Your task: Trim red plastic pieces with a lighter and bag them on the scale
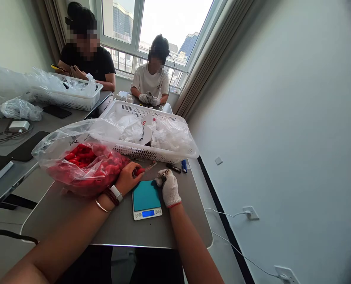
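Forearms (pixel 190 240) reach up from the bottom edge either side of a digital scale (pixel 147 196) at lower centre — set, I'd guess, within easy reach of both hands. The bare left hand (pixel 129 178) curls around a red piece (pixel 139 171), partly hidden by its fingers, beside the plastic bag (pixel 58 136) of red pieces (pixel 81 156) at centre left, mouth spread presumably for picking. The gloved right hand (pixel 170 189) pinches a small dark thing (pixel 164 177) — too small to identify. Crumpled plastic (pixel 171 132) hides much of the white basket (pixel 152 152) at upper centre.
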Motion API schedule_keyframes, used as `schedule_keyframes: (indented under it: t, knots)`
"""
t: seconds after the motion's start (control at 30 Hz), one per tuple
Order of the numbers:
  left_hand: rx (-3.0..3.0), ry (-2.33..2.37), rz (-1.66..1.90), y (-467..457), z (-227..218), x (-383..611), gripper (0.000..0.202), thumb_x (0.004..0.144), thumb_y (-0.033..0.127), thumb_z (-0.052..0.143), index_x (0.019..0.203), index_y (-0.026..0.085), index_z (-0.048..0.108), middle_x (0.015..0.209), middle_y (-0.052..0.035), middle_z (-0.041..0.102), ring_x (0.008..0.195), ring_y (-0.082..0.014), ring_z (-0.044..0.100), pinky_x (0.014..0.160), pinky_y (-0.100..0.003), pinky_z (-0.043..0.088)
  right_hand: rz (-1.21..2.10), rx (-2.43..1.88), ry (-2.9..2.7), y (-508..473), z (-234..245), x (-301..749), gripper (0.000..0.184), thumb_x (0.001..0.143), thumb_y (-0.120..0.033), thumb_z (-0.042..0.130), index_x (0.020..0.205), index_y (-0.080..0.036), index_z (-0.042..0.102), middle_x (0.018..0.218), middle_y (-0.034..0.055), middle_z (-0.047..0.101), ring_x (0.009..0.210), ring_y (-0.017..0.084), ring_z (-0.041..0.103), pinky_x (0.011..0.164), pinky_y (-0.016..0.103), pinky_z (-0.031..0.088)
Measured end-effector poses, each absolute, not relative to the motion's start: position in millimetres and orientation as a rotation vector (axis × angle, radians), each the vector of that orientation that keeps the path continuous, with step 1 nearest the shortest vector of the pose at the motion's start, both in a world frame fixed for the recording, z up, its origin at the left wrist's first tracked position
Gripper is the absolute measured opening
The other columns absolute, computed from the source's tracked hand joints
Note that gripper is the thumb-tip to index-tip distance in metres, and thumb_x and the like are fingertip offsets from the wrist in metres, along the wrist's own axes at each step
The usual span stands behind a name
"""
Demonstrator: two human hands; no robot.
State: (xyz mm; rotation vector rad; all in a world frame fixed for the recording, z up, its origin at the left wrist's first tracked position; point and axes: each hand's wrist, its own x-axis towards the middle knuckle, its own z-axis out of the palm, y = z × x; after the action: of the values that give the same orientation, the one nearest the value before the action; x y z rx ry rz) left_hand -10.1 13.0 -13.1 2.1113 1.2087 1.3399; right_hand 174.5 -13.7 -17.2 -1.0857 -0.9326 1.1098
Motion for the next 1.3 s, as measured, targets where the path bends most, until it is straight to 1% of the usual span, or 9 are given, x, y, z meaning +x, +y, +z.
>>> schedule_keyframes:
  t: [0.17, 0.3, 0.5, 0.63, 0.87, 1.07, 1.17, 1.3]
  knots:
    - [2.103, 1.216, 1.339, 12.5, -13.4, -9.5, 0.014, 0.077, 0.015, 0.067, 0.088, 0.017, 0.058, 0.082, -0.0018, 0.060, 0.070, -0.0159, 0.056, 0.063, -0.027, 0.048, 1.124, -1.106, -0.842, -12.6, -17.9, 173.0, 0.037, 0.082, -0.051, 0.047, 0.070, -0.018, 0.057, 0.058, -0.0009, 0.055, 0.044, 0.010, 0.046, 0.040, 0.021, 0.034]
    - [2.105, 1.236, 1.332, 12.5, -13.3, -9.4, 0.015, 0.077, 0.016, 0.067, 0.088, 0.018, 0.058, 0.082, -0.0017, 0.060, 0.069, -0.0160, 0.056, 0.062, -0.028, 0.049, 1.100, -1.126, -0.866, -13.3, -16.5, 172.3, 0.039, 0.083, -0.052, 0.044, 0.070, -0.017, 0.057, 0.057, -0.0007, 0.054, 0.043, 0.009, 0.045, 0.040, 0.022, 0.034]
    - [2.097, 1.158, 1.340, 12.5, -11.4, -10.4, 0.017, 0.077, 0.014, 0.068, 0.092, 0.018, 0.061, 0.088, -0.0034, 0.063, 0.077, -0.0175, 0.061, 0.068, -0.030, 0.052, 1.081, -1.140, -0.906, -13.6, -13.4, 170.9, 0.042, 0.083, -0.053, 0.044, 0.070, -0.016, 0.059, 0.054, -0.0008, 0.053, 0.041, 0.008, 0.040, 0.039, 0.021, 0.030]
    - [2.080, 1.154, 1.340, 12.9, -11.9, -10.4, 0.018, 0.076, 0.014, 0.070, 0.091, 0.019, 0.062, 0.089, -0.0033, 0.064, 0.081, -0.0192, 0.063, 0.072, -0.033, 0.055, 1.067, -1.142, -0.965, -15.7, -11.1, 169.3, 0.044, 0.085, -0.053, 0.041, 0.073, -0.016, 0.061, 0.049, -0.0018, 0.049, 0.041, 0.009, 0.036, 0.040, 0.022, 0.027]
    - [2.081, 1.148, 1.335, 11.9, -11.5, -10.4, 0.014, 0.078, 0.016, 0.069, 0.090, 0.018, 0.063, 0.088, -0.0040, 0.063, 0.078, -0.0184, 0.062, 0.068, -0.031, 0.055, 1.085, -1.130, -0.977, -15.1, -11.3, 170.1, 0.046, 0.086, -0.054, 0.041, 0.079, -0.014, 0.064, 0.044, -0.0043, 0.043, 0.040, 0.009, 0.034, 0.041, 0.022, 0.027]
    - [2.095, 1.131, 1.308, 11.4, -10.6, -11.2, 0.012, 0.079, 0.016, 0.067, 0.090, 0.017, 0.063, 0.088, -0.0042, 0.064, 0.077, -0.0178, 0.062, 0.065, -0.029, 0.053, 1.124, -1.096, -0.949, -12.8, -9.5, 168.7, 0.043, 0.084, -0.053, 0.044, 0.076, -0.015, 0.061, 0.041, -0.0062, 0.039, 0.037, 0.008, 0.031, 0.039, 0.022, 0.024]
    - [2.082, 1.157, 1.320, 12.2, -11.5, -11.2, 0.015, 0.078, 0.020, 0.071, 0.091, 0.017, 0.063, 0.087, -0.0039, 0.063, 0.074, -0.0171, 0.060, 0.063, -0.028, 0.051, 1.108, -1.103, -0.959, -14.4, -5.1, 166.5, 0.042, 0.084, -0.053, 0.043, 0.077, -0.015, 0.060, 0.041, -0.0059, 0.040, 0.038, 0.009, 0.032, 0.040, 0.022, 0.023]
    - [2.083, 1.168, 1.341, 12.7, -12.4, -10.4, 0.018, 0.078, 0.024, 0.072, 0.091, 0.018, 0.063, 0.087, -0.0037, 0.064, 0.075, -0.0181, 0.060, 0.065, -0.029, 0.051, 1.114, -1.120, -0.949, -14.5, -4.5, 165.6, 0.041, 0.083, -0.052, 0.043, 0.080, -0.015, 0.060, 0.043, -0.0053, 0.042, 0.039, 0.009, 0.033, 0.040, 0.022, 0.024]
